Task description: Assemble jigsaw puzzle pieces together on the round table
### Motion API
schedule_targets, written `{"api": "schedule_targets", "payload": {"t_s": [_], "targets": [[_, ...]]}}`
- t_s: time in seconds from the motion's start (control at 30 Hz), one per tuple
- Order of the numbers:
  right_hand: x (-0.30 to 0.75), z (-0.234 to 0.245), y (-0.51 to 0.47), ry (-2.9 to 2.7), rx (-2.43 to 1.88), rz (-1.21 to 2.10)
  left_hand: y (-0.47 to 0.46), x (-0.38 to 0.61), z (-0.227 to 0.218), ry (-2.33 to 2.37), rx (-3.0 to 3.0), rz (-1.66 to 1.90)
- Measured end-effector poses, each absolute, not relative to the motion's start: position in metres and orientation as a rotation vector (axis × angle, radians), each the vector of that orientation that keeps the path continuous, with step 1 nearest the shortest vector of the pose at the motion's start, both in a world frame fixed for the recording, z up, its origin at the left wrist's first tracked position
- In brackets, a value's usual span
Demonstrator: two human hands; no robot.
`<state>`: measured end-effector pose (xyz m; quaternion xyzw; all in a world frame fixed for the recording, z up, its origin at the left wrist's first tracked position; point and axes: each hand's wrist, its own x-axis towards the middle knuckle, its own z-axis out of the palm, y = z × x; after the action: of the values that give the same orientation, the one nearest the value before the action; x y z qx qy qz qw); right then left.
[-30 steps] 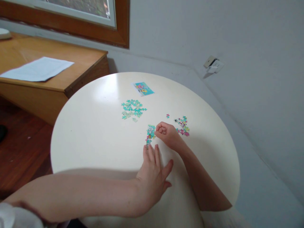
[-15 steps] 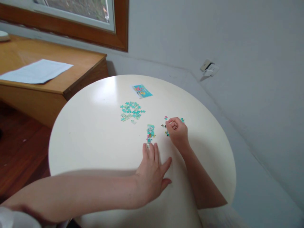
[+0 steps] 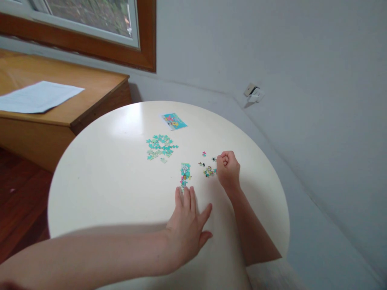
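My left hand (image 3: 186,226) lies flat and open on the round cream table (image 3: 115,177), fingertips touching the near end of a small joined strip of puzzle pieces (image 3: 185,173). To the right, my right hand (image 3: 228,169) is curled into a fist over a scatter of colourful loose pieces (image 3: 208,169); what its fingers pinch is hidden. A single pink piece (image 3: 204,153) lies just beyond that scatter.
A cluster of teal puzzle pieces (image 3: 161,146) lies further back on the table, with a small picture card (image 3: 174,121) behind it. A wooden desk (image 3: 90,96) with a white paper sheet (image 3: 36,96) stands at left. Grey wall with a socket (image 3: 253,93) at right.
My right hand has moved from beside the joined strip rightwards onto the colourful loose pieces, still curled. My left hand has stayed flat at the strip's near end. The camera has shifted slightly.
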<state>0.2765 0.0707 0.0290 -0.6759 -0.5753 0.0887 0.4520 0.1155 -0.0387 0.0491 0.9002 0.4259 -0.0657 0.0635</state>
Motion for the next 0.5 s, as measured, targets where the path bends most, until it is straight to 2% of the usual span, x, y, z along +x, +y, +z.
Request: {"api": "schedule_targets", "payload": {"t_s": [0.5], "targets": [[0.2821,0.0196,0.0768,-1.398,-1.703,0.241,-0.0375,0.1158,0.0509,1.294,2.734,-0.129]]}}
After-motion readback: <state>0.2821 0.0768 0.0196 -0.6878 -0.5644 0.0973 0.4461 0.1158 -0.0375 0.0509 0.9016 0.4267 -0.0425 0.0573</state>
